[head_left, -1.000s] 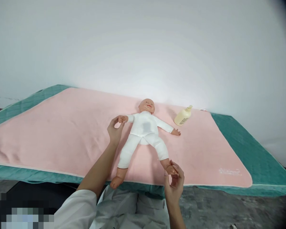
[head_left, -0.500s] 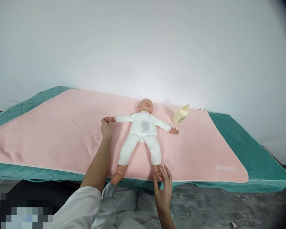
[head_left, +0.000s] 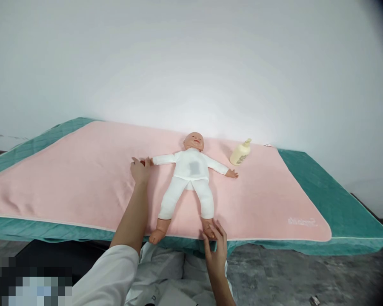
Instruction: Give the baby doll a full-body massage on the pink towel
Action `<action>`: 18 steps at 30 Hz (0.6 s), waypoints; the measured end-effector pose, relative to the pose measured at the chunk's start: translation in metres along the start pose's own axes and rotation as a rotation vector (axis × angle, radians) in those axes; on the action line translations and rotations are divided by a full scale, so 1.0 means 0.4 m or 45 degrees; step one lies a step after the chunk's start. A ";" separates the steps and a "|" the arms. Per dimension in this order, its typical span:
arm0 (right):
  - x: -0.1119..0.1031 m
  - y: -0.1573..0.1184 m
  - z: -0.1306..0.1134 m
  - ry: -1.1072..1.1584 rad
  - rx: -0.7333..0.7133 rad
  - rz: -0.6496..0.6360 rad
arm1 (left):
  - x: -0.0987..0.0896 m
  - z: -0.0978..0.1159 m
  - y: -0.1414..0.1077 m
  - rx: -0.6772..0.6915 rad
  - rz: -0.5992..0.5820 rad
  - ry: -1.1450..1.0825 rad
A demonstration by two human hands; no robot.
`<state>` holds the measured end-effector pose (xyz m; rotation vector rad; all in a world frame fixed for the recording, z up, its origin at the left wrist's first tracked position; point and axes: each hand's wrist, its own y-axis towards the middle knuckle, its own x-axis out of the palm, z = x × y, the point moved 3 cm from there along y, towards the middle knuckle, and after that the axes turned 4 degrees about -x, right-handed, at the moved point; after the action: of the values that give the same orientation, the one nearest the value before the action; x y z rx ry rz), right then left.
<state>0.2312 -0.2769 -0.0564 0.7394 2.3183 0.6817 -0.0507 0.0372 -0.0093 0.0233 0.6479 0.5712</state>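
Note:
A baby doll [head_left: 194,165] in a white top and trousers lies on its back, arms and legs spread, with a grey patch on its chest. My left hand [head_left: 140,171] is at the doll's hand on the left side, fingers apart, its thumb beside the doll's wrist. That small hand is partly hidden behind mine. Around the doll's foot [head_left: 208,228] on the right side, my right hand [head_left: 216,253] has its fingers spread and curved; whether they touch it I cannot tell.
A pale yellow pump bottle [head_left: 240,153] stands right of the doll's head. Underneath is a pink blanket [head_left: 264,199] over a green padded bed [head_left: 325,187], set against a white wall [head_left: 191,63]. Something black [head_left: 54,259] is at the lower left, beside the bed's front edge.
My left hand has shifted slightly left and its fingers have spread from around the doll's hand. My right hand stays at the foot, a little further left. The doll lies as before.

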 end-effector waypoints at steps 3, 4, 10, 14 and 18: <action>-0.046 0.032 -0.008 0.147 0.049 0.161 | -0.023 0.029 -0.021 0.017 0.177 0.075; -0.063 0.054 -0.003 0.222 0.108 0.247 | -0.029 0.046 -0.028 0.100 0.215 0.076; -0.031 0.279 0.118 0.769 0.675 0.284 | 0.005 0.183 -0.084 0.625 -0.139 -0.072; 0.093 0.417 0.146 1.014 0.589 -0.092 | 0.076 0.283 -0.152 1.007 -0.585 0.024; 0.157 0.490 0.083 0.587 0.202 -0.061 | 0.131 0.343 -0.195 1.318 -0.796 0.089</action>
<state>0.2773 -0.0876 0.0180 0.6434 2.8274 0.7100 0.1012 0.0188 0.0560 0.7470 0.9097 -0.4094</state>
